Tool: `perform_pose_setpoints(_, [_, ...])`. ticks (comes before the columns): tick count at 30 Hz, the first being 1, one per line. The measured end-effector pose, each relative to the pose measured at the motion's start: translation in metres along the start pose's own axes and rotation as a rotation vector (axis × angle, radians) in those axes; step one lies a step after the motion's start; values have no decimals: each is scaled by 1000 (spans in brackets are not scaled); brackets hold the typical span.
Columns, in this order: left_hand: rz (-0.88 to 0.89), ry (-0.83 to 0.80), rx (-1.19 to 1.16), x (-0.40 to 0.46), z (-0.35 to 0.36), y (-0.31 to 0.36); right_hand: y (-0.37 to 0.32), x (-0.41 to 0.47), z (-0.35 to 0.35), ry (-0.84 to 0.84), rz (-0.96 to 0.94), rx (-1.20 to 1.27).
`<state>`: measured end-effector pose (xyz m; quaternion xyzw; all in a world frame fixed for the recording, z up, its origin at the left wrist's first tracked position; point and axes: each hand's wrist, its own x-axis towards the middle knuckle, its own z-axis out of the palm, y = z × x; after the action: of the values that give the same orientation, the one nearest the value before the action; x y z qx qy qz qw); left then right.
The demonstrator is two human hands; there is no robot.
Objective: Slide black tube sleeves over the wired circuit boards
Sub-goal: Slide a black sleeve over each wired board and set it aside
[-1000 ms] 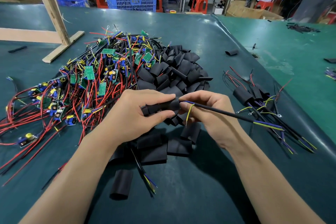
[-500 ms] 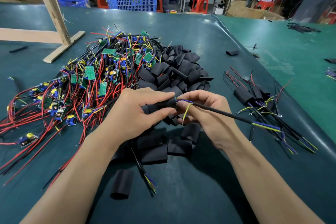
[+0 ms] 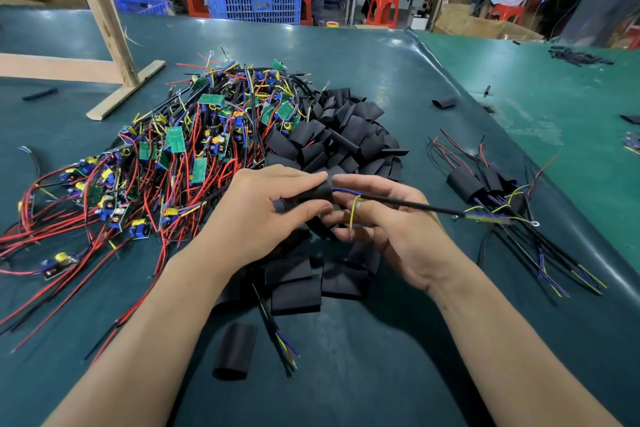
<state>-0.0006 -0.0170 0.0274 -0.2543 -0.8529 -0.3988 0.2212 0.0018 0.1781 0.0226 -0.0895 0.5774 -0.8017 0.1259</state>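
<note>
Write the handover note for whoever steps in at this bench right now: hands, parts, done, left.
Left hand: grips a black sleeve between thumb and fingers.
Right hand: fingers loosely around the black cable running out of that sleeve's right end; the board is not visible, apparently inside.
Parts: unsleeved boards with red wires piled on the left; empty sleeves heaped in the middle, more near the wrists, one stray nearest you.
Done: a few sleeved units lie on the right.
Left: seat this sleeve, set it with the finished ones, then work through the large board pile.
</note>
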Motion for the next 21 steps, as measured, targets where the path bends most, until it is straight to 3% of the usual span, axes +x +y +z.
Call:
perform_pose_setpoints(5, [-39, 6, 1, 0, -2, -1, -4, -1, -1, -78, 142, 184])
perform_pose_setpoints(9, [-89, -33, -95, 0, -1, 1, -2, -1, 5, 24, 131, 86])
perform_pose_setpoints(13, [-26, 1, -69, 1, 0, 1, 0, 0, 3, 99, 121, 22])
perform_pose_setpoints(21, [103, 20, -64, 2, 2, -1, -4, -3, -2, 17, 118, -28])
